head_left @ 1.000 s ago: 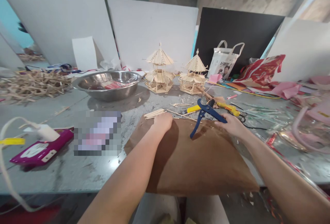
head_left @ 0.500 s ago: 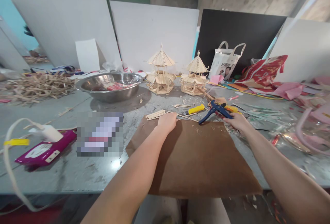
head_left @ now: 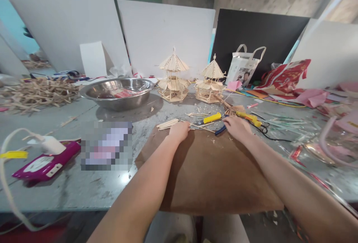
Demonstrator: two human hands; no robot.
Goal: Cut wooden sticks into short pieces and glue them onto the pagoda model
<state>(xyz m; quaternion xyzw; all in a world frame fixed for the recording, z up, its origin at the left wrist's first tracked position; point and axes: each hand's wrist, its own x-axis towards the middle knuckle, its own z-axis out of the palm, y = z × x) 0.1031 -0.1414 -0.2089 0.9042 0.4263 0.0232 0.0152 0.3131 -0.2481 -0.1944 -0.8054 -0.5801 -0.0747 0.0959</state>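
My left hand is closed, its fingers curled down at the back edge of the brown sheet. What it pinches, if anything, is hidden. Beside it on the left lies a small stack of thin wooden sticks; a few loose ones lie to its right. My right hand is closed over a dark blue hand tool, with one blue handle showing left of the fingers and the rest covered. Between and behind the hands lies a yellow-handled cutter. Right of my right hand is a yellow tool with a black cord.
Two pagoda models of wooden sticks stand behind. On the left are a steel basin, a pile of wood strips, a blurred phone and a purple power strip. Clear strips litter the right.
My right hand has moved left from the blue tool's right handle and now covers most of the tool. The left hand has shifted slightly; the view has turned a little.
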